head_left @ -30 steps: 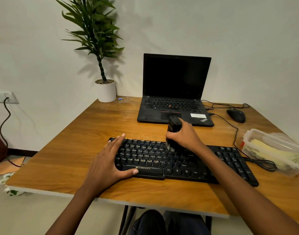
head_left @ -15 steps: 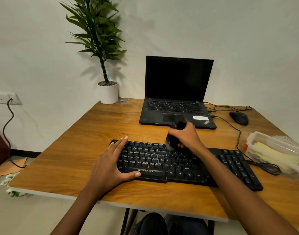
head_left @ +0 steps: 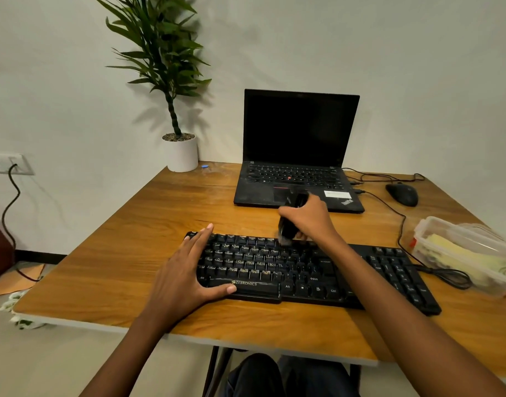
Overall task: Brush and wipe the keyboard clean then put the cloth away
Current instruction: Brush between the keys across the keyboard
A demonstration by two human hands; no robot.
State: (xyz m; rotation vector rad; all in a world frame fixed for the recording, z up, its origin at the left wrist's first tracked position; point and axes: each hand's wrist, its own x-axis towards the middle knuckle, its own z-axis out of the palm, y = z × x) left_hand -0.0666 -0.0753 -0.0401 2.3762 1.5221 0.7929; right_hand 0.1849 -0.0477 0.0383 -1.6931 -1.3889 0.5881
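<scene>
Head view, and we have both hands on the job. Our left hand (head_left: pixel 185 270) lies flat, fingers straight, across the left end of the keyboard (head_left: pixel 274 267), with the thumb pressed along its front edge. Our right hand (head_left: pixel 309 222) is wrapped tight round a stubby black brush (head_left: pixel 287 224), bristles down on the top row of keys just beyond the left fingertips.

We judge the keyboard to be light, stiff plastic that will slide easily on this smooth wooden counter (head_left: pixel 125 253), so pinning one end with a flat palm looks like the right hold. If it has to be lifted, take it by the two short ends, never by the keys. The keycaps look as if they could pop off if levered, so we want light strokes along the rows. The brush looks rigid in the body and soft at the tip, and it is best gripped round its middle, as it is now.

For writing, "ZEBRONICS" runs in gold under the left thumb, and "Alt", "Ctrl" and "Shift" sit on the keys beneath the right forearm. "ThinkPad" is printed on the laptop (head_left: pixel 297 179) just past the right knuckles.

Well off to the right of the right arm, a clear box (head_left: pixel 435 227) holds a pale yellow fold, probably the cloth (head_left: pixel 458 253), though we cannot be sure.
</scene>
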